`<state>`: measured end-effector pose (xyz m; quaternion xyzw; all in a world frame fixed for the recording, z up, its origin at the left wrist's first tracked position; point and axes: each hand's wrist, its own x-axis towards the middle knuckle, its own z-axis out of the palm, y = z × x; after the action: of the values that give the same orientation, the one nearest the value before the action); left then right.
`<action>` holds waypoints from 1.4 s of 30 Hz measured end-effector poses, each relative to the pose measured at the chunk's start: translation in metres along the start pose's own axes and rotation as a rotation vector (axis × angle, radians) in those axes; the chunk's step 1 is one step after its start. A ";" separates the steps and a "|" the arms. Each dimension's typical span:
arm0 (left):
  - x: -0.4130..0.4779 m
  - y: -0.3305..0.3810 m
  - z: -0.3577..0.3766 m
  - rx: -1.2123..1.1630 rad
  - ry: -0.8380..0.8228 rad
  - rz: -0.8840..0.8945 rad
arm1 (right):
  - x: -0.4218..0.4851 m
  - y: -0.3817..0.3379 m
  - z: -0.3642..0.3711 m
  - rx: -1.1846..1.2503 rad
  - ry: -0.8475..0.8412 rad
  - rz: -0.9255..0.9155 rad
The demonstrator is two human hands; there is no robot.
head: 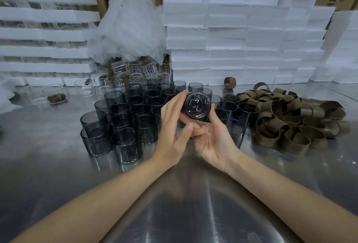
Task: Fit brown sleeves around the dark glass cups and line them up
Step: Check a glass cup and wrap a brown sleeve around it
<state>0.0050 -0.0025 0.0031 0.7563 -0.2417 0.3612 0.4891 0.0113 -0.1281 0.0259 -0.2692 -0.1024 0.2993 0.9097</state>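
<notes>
Both hands hold one dark glass cup (pixel 197 105) above the steel table, its round base turned toward me. My left hand (pixel 172 126) presses flat fingers against the cup's left side. My right hand (pixel 211 136) cradles it from below and the right, palm up. Whether a sleeve sits on this cup is hidden by the fingers. Several bare dark glass cups (pixel 126 119) stand packed together left of and behind my hands. A heap of brown sleeves (pixel 290 119) lies to the right.
Clear glass cups (pixel 116 82) stand behind the dark ones under crumpled plastic wrap (pixel 131 26). White foam blocks (pixel 242 39) are stacked along the back, foam trays (pixel 44 35) at the left. One loose sleeve (pixel 230 82) sits by the foam. The steel table (pixel 184 204) stretches toward me.
</notes>
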 end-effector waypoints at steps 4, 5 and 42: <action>0.000 0.001 0.000 -0.008 0.007 0.006 | 0.002 0.000 -0.003 -0.026 -0.015 -0.001; 0.000 0.000 0.000 -0.011 0.010 0.008 | 0.002 0.000 -0.004 -0.026 -0.022 -0.002; 0.005 0.002 0.000 -0.596 0.185 -0.385 | 0.007 -0.001 -0.025 -1.235 0.033 -0.779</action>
<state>0.0071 -0.0029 0.0083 0.5762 -0.1445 0.2432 0.7668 0.0260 -0.1355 0.0055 -0.6818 -0.3271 -0.1623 0.6339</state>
